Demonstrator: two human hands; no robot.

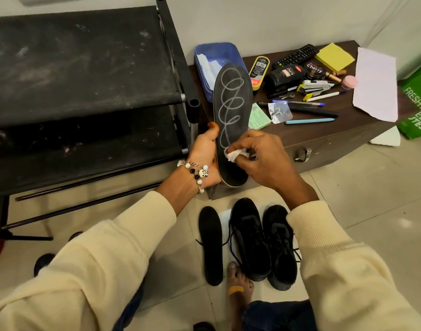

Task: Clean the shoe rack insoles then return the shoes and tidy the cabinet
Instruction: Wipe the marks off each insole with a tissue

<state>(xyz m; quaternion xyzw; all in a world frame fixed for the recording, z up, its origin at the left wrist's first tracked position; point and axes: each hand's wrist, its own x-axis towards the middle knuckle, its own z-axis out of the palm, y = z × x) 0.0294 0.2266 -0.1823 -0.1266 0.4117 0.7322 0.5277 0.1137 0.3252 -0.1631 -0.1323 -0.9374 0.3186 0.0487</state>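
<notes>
The left hand (206, 151) gripped a dark grey foam insole (232, 115) marked with looping white scribbles, thumb curled over its left edge, holding it upright above the tiled floor (348, 182). The right hand (259, 158) pinched a crumpled white tissue (235, 155) against the insole's lower face. A second plain black insole (210, 244) lay flat on the floor, just beside a pair of black lace-up shoes (264, 242). The dusty black fabric shoe rack (80, 68) stood at the left; the cluttered dark brown wooden cabinet (324, 132) sat behind the held insole, a blue plastic tray (219, 51) at its left edge
</notes>
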